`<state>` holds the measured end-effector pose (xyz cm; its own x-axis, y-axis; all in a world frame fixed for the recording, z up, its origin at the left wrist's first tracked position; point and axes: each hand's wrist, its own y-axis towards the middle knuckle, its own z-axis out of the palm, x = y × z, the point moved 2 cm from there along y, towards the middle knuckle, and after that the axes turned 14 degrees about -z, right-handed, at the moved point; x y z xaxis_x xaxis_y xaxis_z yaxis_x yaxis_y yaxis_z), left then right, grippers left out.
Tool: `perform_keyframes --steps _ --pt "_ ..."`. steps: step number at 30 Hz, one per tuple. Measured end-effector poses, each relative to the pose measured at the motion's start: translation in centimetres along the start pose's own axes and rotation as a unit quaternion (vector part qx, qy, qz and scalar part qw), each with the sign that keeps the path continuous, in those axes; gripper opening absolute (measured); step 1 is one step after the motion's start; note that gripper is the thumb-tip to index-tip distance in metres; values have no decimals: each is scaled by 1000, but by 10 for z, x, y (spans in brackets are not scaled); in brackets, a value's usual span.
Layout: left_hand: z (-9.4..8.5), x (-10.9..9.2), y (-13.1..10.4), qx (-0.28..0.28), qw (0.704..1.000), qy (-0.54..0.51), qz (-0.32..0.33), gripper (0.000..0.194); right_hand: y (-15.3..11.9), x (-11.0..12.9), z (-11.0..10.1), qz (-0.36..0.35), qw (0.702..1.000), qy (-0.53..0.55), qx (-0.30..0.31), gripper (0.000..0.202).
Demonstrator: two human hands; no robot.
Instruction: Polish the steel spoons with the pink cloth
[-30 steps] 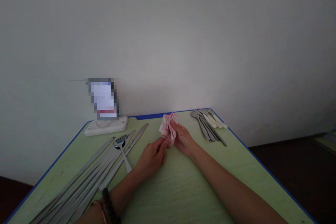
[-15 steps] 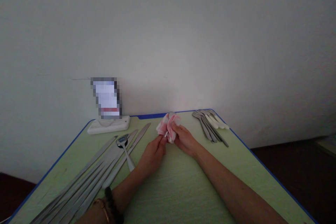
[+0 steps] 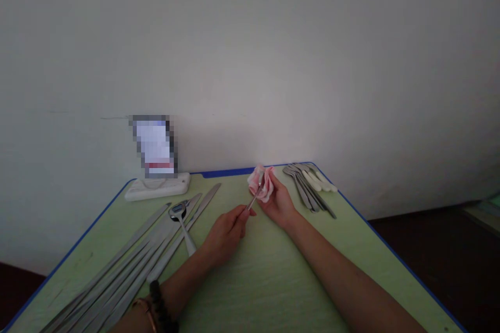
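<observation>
My left hand is closed round the handle end of a metal spoon, which slants up and away to the right. A pink and white cloth is bunched about the spoon's far end, covering part of it. Fingers closed, my right hand grips this cloth from the right side. Both hands are above the middle of the green table. Left of my left hand, another spoon lies across several long table knives.
Several spoons and forks lie in a pile at the back right, some with white handles. At the back left a blurred-out phone leans upright on a white block. A pale wall rises behind the table's blue edge.
My left hand has drawn back slightly from the cloth, so more of the spoon's handle shows. The right hand and cloth have shifted a little right, and the cloth has opened around the spoon.
</observation>
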<state>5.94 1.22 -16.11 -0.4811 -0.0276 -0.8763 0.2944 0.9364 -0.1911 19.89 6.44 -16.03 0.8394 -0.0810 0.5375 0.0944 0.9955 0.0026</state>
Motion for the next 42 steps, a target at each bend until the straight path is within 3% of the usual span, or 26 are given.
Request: perform_keyframes --steps 3,6,11,15,20,24,31,36,38,42 --pt "0 1 0 -5 1000 -14 0 39 -1 -1 -1 -3 999 -20 26 17" --pt "-1 1 1 -37 999 -1 -2 37 -4 -10 -3 -14 991 -111 71 27" --pt "-2 -2 0 -102 980 170 -4 33 -10 -18 -3 -9 965 -226 129 38" --pt "2 -5 -3 -99 939 329 -38 34 -10 -15 0 -24 969 -219 109 34" --pt "6 -9 -5 -78 905 416 -52 34 -9 -14 -2 -35 978 -199 60 31" --pt "6 -11 -6 -66 898 432 -46 33 -9 -14 -2 -27 981 -186 47 30" --pt "7 -10 -6 -60 894 443 -23 34 -1 -13 -4 -50 988 -137 -41 29" --pt "12 -10 -10 -42 898 438 0 35 3 -8 -9 -55 989 -89 -102 16" --pt "13 -10 -12 -39 905 424 -3 35 2 -6 -8 -45 991 -84 -94 15" --pt "10 -8 -11 -63 930 361 -28 33 -3 -5 -1 -6 998 -69 -13 24"
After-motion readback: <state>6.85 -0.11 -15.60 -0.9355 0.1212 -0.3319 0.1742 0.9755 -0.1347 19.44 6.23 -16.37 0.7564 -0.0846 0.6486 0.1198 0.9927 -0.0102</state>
